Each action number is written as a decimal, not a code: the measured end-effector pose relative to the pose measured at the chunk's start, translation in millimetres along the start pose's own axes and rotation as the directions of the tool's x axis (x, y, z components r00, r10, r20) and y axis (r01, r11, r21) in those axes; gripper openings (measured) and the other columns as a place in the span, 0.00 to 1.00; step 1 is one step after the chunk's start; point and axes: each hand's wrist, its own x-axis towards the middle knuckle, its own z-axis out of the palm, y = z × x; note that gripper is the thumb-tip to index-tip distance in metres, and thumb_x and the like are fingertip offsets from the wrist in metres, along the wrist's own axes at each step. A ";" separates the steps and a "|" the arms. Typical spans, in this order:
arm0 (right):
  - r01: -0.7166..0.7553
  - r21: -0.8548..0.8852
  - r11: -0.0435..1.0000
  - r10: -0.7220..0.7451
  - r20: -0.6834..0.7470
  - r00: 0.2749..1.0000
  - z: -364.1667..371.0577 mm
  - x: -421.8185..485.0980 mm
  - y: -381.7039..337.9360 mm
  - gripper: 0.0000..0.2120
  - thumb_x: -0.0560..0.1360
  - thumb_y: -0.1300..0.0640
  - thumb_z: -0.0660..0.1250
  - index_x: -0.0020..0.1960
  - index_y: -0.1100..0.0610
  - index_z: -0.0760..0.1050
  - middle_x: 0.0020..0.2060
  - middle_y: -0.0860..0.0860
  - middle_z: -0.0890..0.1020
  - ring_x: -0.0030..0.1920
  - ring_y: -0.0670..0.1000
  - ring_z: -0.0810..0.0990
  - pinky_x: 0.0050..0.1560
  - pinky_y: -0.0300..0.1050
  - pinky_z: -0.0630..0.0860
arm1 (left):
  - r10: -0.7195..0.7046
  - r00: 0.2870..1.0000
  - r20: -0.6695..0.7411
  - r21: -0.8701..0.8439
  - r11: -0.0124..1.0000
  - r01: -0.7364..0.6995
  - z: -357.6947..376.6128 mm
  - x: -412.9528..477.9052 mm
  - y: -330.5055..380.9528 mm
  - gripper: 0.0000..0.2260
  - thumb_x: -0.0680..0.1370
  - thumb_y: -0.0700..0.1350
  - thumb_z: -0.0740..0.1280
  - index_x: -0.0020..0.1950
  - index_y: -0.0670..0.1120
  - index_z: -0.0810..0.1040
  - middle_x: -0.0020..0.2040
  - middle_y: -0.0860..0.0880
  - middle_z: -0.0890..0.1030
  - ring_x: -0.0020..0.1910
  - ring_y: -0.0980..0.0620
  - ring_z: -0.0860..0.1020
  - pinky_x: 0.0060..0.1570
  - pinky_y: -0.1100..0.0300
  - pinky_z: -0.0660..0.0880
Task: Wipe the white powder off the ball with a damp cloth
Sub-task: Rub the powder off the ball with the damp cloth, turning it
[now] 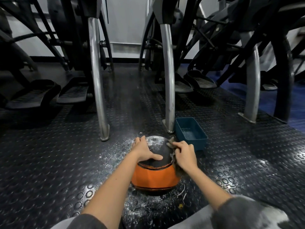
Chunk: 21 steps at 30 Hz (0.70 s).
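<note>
- Orange-and-black rubber ball (155, 171), round and pebbled, sits lower centre of frame on studded floor (66, 162); white powder (154, 140) cakes its far top.
- Left hand (145, 150) lies flat, fingers spread, steadying it; right hand (185, 155) grips frayed grey cloth (172, 142) against ball's right side.
- Risk: ball rolls from under flat palm, bumps blue plastic tub (191, 135) of water just beside it.
- Risk: floor powder re-soils it.

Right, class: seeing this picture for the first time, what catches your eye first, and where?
The orange and black medicine ball at lower centre, its far side dusted with white powder. The left hand rests on it while the right hand holds a grey cloth to it. A blue tub sits just beyond, right.
</note>
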 end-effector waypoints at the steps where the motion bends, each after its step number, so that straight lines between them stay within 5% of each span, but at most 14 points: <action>1: 0.083 -0.002 0.997 -0.083 -0.026 0.996 -0.7 -15.3 -5.6 0.17 0.78 0.62 0.58 0.62 0.51 0.76 0.56 0.46 0.76 0.56 0.50 0.67 0.58 0.47 0.68 | 0.004 1.000 0.002 -0.010 1.000 -0.003 -0.1 0.8 -0.6 0.57 0.62 0.59 0.79 0.78 0.43 0.47 0.77 0.43 0.51 0.75 0.40 0.53 0.72 0.45 0.57; 5: 0.263 -0.052 0.963 -0.262 0.019 0.965 -7.4 -24.5 1.8 0.16 0.78 0.62 0.59 0.61 0.50 0.77 0.54 0.44 0.75 0.51 0.47 0.65 0.55 0.44 0.68 | 0.028 0.999 0.019 -0.003 1.000 -0.028 -1.1 -1.1 -1.1 0.56 0.62 0.58 0.79 0.78 0.43 0.48 0.76 0.43 0.51 0.75 0.42 0.54 0.72 0.47 0.58; 10: -0.100 0.032 0.995 0.098 0.054 0.994 -5.0 19.9 14.4 0.18 0.78 0.63 0.56 0.65 0.54 0.75 0.61 0.52 0.77 0.63 0.56 0.69 0.63 0.50 0.68 | 0.036 0.999 0.029 -0.017 0.999 -0.036 1.2 -3.9 4.2 0.55 0.63 0.57 0.79 0.78 0.44 0.48 0.76 0.44 0.52 0.75 0.41 0.54 0.72 0.46 0.58; 16: 0.194 0.034 0.980 -0.192 -0.061 0.980 -2.6 -35.4 -1.1 0.15 0.77 0.62 0.60 0.60 0.50 0.78 0.50 0.43 0.74 0.51 0.47 0.65 0.53 0.41 0.67 | 0.042 0.997 0.067 -0.015 0.999 -0.041 -2.1 1.5 -1.9 0.56 0.62 0.56 0.79 0.78 0.44 0.47 0.77 0.45 0.50 0.76 0.43 0.53 0.73 0.48 0.57; 21: 0.076 0.055 0.996 -0.078 0.043 0.996 -8.5 -2.5 15.1 0.18 0.77 0.64 0.58 0.61 0.51 0.77 0.53 0.45 0.76 0.54 0.49 0.68 0.55 0.44 0.67 | 0.053 0.996 0.077 0.001 0.999 -0.054 -0.5 -0.1 -3.3 0.55 0.63 0.57 0.79 0.78 0.44 0.47 0.75 0.45 0.51 0.75 0.42 0.53 0.73 0.46 0.57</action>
